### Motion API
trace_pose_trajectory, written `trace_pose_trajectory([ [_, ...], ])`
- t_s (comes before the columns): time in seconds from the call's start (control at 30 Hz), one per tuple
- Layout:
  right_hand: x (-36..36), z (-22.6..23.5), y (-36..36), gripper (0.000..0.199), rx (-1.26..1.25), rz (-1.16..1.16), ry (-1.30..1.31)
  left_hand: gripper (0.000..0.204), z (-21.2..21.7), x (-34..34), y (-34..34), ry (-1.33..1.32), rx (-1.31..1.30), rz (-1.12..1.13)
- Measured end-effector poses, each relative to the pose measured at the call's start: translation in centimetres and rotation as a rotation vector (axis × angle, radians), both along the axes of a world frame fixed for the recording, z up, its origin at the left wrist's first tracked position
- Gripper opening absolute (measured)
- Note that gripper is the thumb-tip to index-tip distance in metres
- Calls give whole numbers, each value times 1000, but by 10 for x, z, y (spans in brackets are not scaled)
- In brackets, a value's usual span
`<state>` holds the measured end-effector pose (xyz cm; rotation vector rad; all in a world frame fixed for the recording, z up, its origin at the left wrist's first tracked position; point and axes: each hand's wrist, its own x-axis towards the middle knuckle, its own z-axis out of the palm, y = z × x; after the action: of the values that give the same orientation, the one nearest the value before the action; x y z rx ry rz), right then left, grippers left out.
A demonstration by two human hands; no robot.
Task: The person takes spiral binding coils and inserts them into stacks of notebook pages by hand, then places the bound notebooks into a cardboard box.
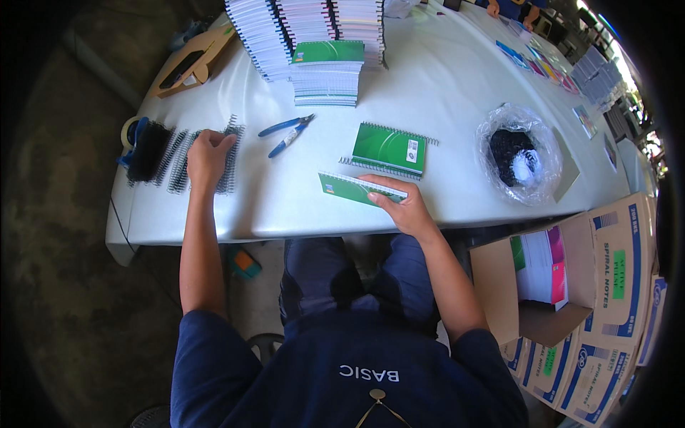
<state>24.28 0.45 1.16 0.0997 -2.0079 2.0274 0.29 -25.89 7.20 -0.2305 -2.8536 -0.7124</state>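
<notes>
My left hand (206, 158) is closed over a row of dark spiral binding coils (228, 167) at the left of the table. Its thumb and fingertips meet at the upper end of one coil; the hand partly hides the grip. In my right hand (407, 212) is a small green-covered notepad (351, 188), tilted near the table's front edge. Along its upper edge runs a line of punched holes, with no coil in it. Just beyond lie green spiral notebooks (389, 146) with coil ends sticking out. Blue-handled pliers (289, 132) rest between my hands.
Stacked notebooks (327, 82) stand at the back, with taller bound stacks (307, 18) behind. A clear plastic bag (524, 153) of dark coils sits right. At far left are a tape dispenser (132, 139) and cardboard tray (203, 64). An open carton (492, 285) stands beside my right arm.
</notes>
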Motion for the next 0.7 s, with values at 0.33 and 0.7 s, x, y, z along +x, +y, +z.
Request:
trace_pose_trajectory([
  [0.33, 0, -7, 3, 29, 52, -89, 3, 22, -4, 84, 48, -359, 439, -742],
  [0.7, -1, -7, 0, 31, 24, -103, -3, 29, -23, 89, 54, -502, 508, -738],
])
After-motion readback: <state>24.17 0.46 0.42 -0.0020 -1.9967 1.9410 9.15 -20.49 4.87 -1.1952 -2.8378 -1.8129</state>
